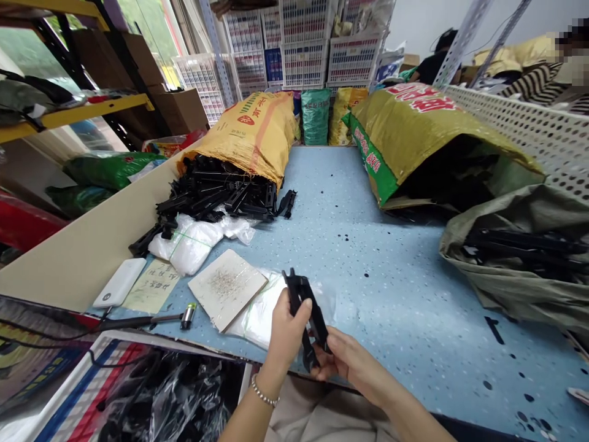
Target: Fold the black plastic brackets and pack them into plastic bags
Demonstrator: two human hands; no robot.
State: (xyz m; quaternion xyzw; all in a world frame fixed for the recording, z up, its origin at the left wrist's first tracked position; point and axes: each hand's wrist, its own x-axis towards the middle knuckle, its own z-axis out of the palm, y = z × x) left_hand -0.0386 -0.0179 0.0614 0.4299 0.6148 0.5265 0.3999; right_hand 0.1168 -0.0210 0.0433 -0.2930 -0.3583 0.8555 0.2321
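A black plastic clip part [305, 307] stands nearly upright above the near edge of the blue worktable [381, 270]. My left hand [288, 334] grips its middle, thumb across the front. My right hand [343, 356] holds its lower end from the right. A pile of similar black plastic parts [216, 193] spills from a yellow woven sack [257, 132] at the table's left. A white board with small metal pieces [227, 287] lies just left of my hands.
A small hammer [151, 319], a white power bank [119, 282] and white plastic bags [191, 242] lie at the near left. A second yellow sack [414, 129] and an olive sack of black parts [519, 258] fill the right. White crates [304, 55] stack behind.
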